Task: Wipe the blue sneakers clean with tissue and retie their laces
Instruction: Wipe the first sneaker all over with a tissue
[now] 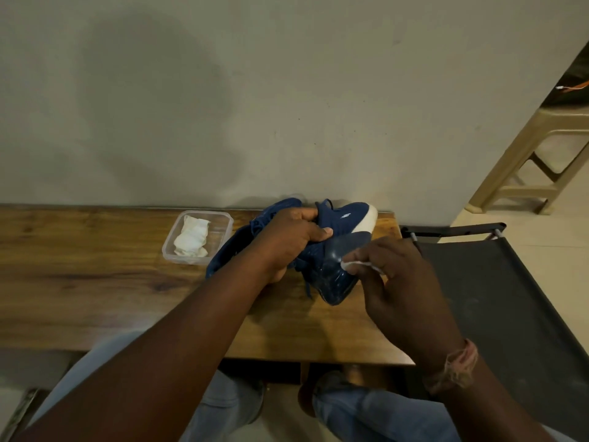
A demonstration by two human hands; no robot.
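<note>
Gripping sneaker (338, 224) toe-away, sole rightward: left hand (288, 240); right hand (398, 279) pinching tissue (357, 266).

Knit-cloth sneaker (338, 224), glossy sole (338, 269); grained wood table (95, 282).

One view only, a wide-angle camera riding on the person's head, looking forward and steeply down. The wooden desk (95, 282) runs across the middle of the frame, its far edge against a plain wall (287, 90) that fills the whole upper half. Close in, both forearms reach up from the bottom edge, the left hand (291, 237) and right hand (404, 282) meeting just right of centre over the desk. The person's knees show beneath the near edge. The wide lens bends the edges: a beige stool (541, 154) leans in at far right, a dark chair (494, 298) below it.
</note>
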